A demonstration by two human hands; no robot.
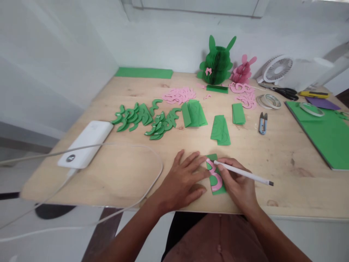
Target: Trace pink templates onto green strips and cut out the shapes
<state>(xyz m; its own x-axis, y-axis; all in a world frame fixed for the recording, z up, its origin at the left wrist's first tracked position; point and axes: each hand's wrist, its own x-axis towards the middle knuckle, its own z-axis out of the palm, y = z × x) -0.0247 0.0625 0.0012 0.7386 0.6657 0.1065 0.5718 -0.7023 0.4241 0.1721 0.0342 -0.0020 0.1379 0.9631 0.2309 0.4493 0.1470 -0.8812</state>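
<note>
My right hand (241, 183) grips a white pen (249, 175), its tip at the upper edge of a pink curved paper template (217, 182). The template lies on a small green paper rectangle (216, 191) near the table's front edge. With fingers spread, my left hand (185, 182) presses down beside it, fingertips resting on the template and the green paper. Just beyond are green pieces with drawn outlines (220, 130), a folded green stack (194, 113) and another green rectangle (238, 113).
Cut green curved pieces (159, 125) and pink cut pieces (180, 95) lie farther back. A white power bank (85, 143) with a looping cable sits left. Blue thread snips (263, 123), tape rolls (268, 101), black scissors (286, 92) and a fan (278, 69) occupy the right. Behind stands a green paper rabbit (218, 65).
</note>
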